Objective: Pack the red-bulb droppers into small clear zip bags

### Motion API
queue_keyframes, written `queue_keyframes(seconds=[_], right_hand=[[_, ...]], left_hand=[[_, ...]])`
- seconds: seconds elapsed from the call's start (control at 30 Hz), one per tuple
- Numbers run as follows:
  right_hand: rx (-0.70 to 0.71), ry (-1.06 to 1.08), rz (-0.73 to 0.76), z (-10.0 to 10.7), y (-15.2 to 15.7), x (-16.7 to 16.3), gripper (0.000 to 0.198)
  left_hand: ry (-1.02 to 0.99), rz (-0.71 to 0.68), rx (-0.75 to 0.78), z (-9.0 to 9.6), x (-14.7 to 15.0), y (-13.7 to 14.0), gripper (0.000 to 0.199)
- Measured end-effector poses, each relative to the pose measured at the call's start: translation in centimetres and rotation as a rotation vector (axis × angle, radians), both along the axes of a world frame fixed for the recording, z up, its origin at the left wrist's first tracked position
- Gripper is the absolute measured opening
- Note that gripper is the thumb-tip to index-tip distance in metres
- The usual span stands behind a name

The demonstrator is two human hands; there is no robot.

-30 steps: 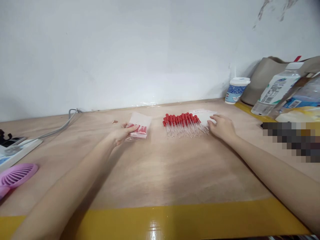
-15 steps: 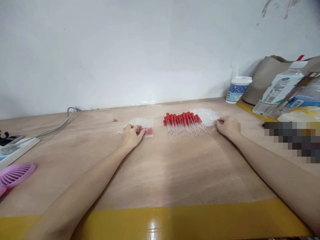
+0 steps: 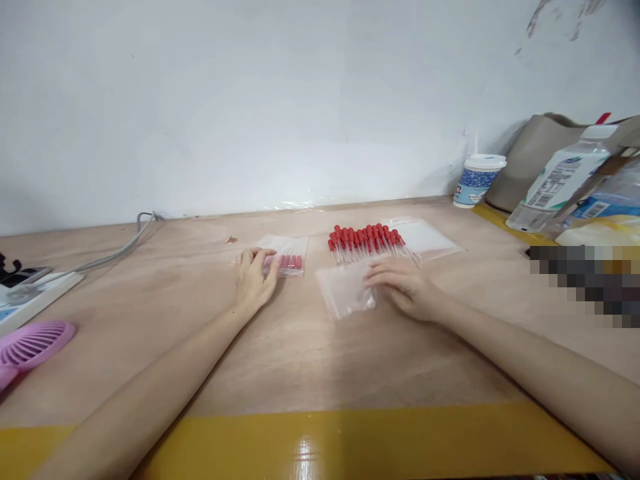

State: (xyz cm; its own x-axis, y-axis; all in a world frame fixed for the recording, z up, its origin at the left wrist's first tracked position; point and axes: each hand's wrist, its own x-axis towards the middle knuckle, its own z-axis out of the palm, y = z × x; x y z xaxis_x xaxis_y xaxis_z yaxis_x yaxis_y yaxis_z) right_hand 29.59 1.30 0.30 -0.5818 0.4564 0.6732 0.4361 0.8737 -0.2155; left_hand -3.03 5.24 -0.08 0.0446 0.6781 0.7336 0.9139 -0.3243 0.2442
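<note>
1. Bag [image 3: 346,291], clear and empty: your right hand [image 3: 403,287] is pinching its right edge on the table [image 3: 310,360], just in front of the red-bulbed droppers [image 3: 367,243]. It is looking light, limp and slippery; you are best gripping an edge.
2. Filled bag [image 3: 285,257]: your left hand [image 3: 254,279] is pressing it flat, fingers spread.

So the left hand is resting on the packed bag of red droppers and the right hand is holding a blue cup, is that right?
Not quite. In the head view the left hand does rest on the packed bag of red droppers, but the right hand is on an empty clear bag lying in front of the loose droppers. The blue cup stands untouched by the wall.
</note>
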Motion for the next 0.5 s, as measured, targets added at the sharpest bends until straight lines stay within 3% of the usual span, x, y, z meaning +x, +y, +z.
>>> queue_keyframes(seconds=[0.1,0.2,0.37,0.43,0.5], right_hand=[[-0.099,-0.194,0.062,-0.3,-0.8,-0.5,0.030],[-0.208,-0.209,0.005,0.0,-1.1,-0.5,0.027],[-0.178,-0.260,0.009,0.5,-1.6,-1.1,0.032],[-0.186,-0.320,0.031,0.1,-1.7,-1.3,0.039],[-0.223,-0.370,0.026,-0.3,-1.8,-1.4,0.047]], left_hand=[[0.095,-0.220,0.044,0.2,0.6,-1.8,0.021],[0.103,-0.447,0.054,0.5,1.5,-4.2,0.013],[0.196,-0.905,-0.093,1.1,2.8,-7.3,0.011],[0.214,-1.002,-0.129,1.1,3.1,-7.6,0.015],[0.204,-1.014,-0.162,1.0,3.2,-7.5,0.020]])
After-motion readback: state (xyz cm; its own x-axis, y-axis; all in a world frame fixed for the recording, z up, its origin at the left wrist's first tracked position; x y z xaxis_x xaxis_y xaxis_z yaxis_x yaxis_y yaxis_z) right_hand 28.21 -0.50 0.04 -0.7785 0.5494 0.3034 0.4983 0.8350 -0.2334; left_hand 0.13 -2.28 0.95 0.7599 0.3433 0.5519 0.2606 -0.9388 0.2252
